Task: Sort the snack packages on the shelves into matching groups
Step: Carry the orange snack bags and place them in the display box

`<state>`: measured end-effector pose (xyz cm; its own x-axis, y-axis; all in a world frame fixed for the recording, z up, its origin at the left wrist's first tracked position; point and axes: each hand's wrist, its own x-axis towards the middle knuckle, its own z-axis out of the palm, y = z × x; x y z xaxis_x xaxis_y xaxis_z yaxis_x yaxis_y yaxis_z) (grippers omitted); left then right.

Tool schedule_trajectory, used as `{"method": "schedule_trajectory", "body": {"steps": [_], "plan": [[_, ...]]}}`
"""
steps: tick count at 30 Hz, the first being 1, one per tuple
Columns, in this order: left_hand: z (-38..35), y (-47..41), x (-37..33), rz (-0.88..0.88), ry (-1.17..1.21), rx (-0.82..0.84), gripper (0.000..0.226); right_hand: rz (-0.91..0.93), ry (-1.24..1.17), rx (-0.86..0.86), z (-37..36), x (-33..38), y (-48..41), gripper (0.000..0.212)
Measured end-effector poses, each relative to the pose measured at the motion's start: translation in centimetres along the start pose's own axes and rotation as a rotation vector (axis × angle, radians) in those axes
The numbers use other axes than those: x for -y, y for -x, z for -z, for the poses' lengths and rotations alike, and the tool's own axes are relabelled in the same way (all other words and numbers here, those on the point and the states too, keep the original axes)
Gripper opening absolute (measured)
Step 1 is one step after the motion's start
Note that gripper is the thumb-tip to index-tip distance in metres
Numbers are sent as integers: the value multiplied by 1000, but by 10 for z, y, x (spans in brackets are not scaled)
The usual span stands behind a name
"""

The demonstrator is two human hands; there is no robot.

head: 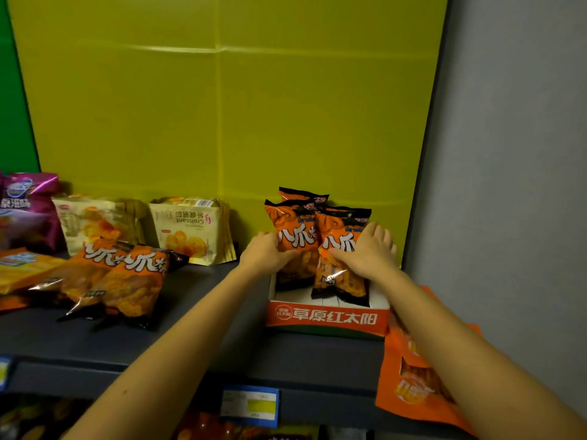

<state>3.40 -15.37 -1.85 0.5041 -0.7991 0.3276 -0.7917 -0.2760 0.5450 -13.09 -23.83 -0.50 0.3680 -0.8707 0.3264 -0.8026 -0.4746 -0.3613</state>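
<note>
While the left bag [295, 239] and the right bag [341, 271] stand upright, touching, in the red box [327, 317] just below our fingers [379, 232], our left hand [265, 254] grips the first and our right hand [370, 250] clasps the second.

A creased yellow backing panel [222, 106] fills the rear, with a green panel [12, 106] adjoining at far left, a grey wall [514, 154] at right, and a blue price label [249, 406] low in the foreground.

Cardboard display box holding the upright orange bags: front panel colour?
The cardboard display box has an orange-red front with white lettering; head view shows it best.
</note>
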Motion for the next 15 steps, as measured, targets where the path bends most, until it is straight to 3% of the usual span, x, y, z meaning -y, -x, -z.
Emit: {"method": "schedule_trajectory", "body": {"steps": [4,6,10,15], "plan": [[34,21,18,-57,15,-56,44,173,-172,-257,15,24,13,82],[57,34,36,-62,-6,-124,35,289,-217,-282,20,47,23,66],[108,58,84,-9,-88,-276,21,452,-243,-122,11,100,43,41],[163,81,152,166,-169,-388,29,530,-124,128,-27,172,70,47]]}}
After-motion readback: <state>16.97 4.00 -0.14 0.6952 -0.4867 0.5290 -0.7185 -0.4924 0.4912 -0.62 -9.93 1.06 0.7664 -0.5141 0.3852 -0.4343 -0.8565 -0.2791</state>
